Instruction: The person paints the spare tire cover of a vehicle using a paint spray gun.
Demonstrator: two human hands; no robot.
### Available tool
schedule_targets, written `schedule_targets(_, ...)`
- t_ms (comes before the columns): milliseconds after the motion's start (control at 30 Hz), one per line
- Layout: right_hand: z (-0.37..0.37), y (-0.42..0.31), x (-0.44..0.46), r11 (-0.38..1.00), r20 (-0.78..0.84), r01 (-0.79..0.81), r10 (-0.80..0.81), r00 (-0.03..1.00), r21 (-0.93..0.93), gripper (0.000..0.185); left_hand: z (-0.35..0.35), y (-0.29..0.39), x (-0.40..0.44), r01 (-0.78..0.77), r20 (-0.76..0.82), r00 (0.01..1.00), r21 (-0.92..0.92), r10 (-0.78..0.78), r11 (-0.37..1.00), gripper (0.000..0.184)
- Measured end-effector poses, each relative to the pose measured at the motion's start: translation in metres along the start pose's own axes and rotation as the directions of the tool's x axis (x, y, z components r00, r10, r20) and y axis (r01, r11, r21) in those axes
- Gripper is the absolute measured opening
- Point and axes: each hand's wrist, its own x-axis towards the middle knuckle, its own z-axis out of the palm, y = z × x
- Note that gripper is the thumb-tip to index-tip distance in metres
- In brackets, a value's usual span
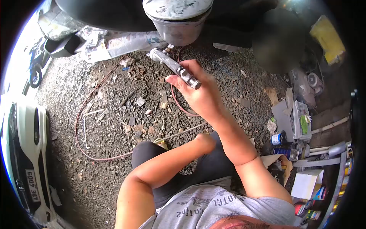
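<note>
In my right hand (202, 89) is a metal spray gun (169, 63), with my fingers wrapped round its body below the adjusting knob. A paint-smeared cup (179, 28) with a whitish lid sits at the gun's far end, close to a dark, smooth curved surface (106, 11). My left hand (206, 144) lies low by my right knee, bent downward at the wrist. Its fingers are hidden, so I cannot see whether it holds anything. A reddish hose (78, 126) loops over the gravel and passes behind the gun and my right hand.
Gravel (110, 122) with scraps covers the ground. A white car's front (32, 133) stands at the left. On the right are stacked papers (301, 122), a blue-labelled can (278, 138), a white box (307, 183) and several cans. A yellow pad (328, 40) hangs upper right.
</note>
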Motion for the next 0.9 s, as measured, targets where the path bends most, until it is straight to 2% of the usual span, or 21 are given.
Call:
schedule_targets(100, -0.023, 0.004, -0.001, 0.986, -0.061, -0.089, 0.098, 0.993, 0.144, 0.037, -0.007, -0.005, -0.01, -0.108, 0.054, 0.993, 0.16, 0.101, 0.981, 0.022)
schedule_targets(167, -0.053, 0.006, 0.002, 0.999, -0.165, 0.013, -0.007, 0.986, 0.034, 0.035, -0.018, -0.004, -0.024, -0.032, 0.051, 0.998, 0.108, 0.027, 0.994, 0.022)
schedule_targets(300, -0.114, 0.008, -0.001, 0.996, -0.37, -0.084, 0.063, 0.927, -0.041, 0.034, -0.026, -0.005, -0.031, 0.055, 0.058, 0.997, 0.031, -0.057, 0.998, 0.021)
schedule_targets(400, -0.157, 0.01, -0.005, 0.986, -0.48, -0.164, 0.154, 0.864, 0.021, 0.034, -0.032, -0.005, -0.031, 0.05, 0.142, 0.988, 0.06, -0.058, 0.997, 0.023)
schedule_targets(500, -0.183, 0.001, -0.009, 0.972, -0.612, -0.222, 0.222, 0.759, 0.079, 0.027, -0.021, -0.01, -0.023, 0.049, 0.164, 0.985, 0.034, -0.054, 0.998, 0.026)
schedule_targets(567, -0.193, -0.008, -0.01, 0.969, -0.643, -0.214, 0.241, 0.727, 0.121, 0.026, -0.029, -0.002, -0.029, 0.063, 0.167, 0.984, 0.025, -0.066, 0.998, 0.026)
schedule_targets(633, -0.192, -0.017, -0.006, 0.963, -0.647, -0.216, 0.269, 0.714, 0.163, 0.032, -0.033, 0.002, -0.031, 0.068, 0.149, 0.986, 0.011, -0.069, 0.998, 0.026)
schedule_targets(700, -0.181, -0.02, 0.0, 0.962, -0.608, -0.238, 0.271, 0.746, 0.137, 0.032, -0.029, 0.004, -0.032, 0.068, 0.116, 0.991, -0.013, -0.066, 0.998, 0.026)
schedule_targets(733, -0.173, -0.02, 0.003, 0.961, -0.583, -0.248, 0.273, 0.766, 0.124, 0.032, -0.031, 0.003, -0.032, 0.034, 0.17, 0.985, 0.003, -0.034, 0.999, 0.027)
schedule_targets(800, -0.15, -0.02, 0.013, 0.984, -0.518, -0.175, 0.154, 0.841, 0.008, 0.033, -0.033, 0.001, -0.035, 0.038, 0.162, 0.986, -0.018, -0.035, 0.999, 0.027)
schedule_targets(833, -0.133, -0.025, 0.017, 0.978, -0.491, -0.207, 0.182, 0.852, 0.004, 0.033, -0.033, 0.0, -0.037, 0.036, 0.16, 0.987, -0.03, -0.03, 0.999, 0.027)
schedule_targets(867, -0.119, -0.027, 0.021, 0.987, -0.454, -0.153, 0.111, 0.884, -0.056, 0.033, -0.032, -0.001, -0.038, 0.037, 0.129, 0.991, -0.043, -0.031, 0.998, 0.026)
schedule_targets(900, -0.106, -0.036, 0.024, 0.986, -0.411, -0.154, 0.113, 0.905, -0.068, 0.033, -0.03, -0.003, -0.038, 0.036, 0.1, 0.995, -0.055, -0.031, 0.998, 0.025)
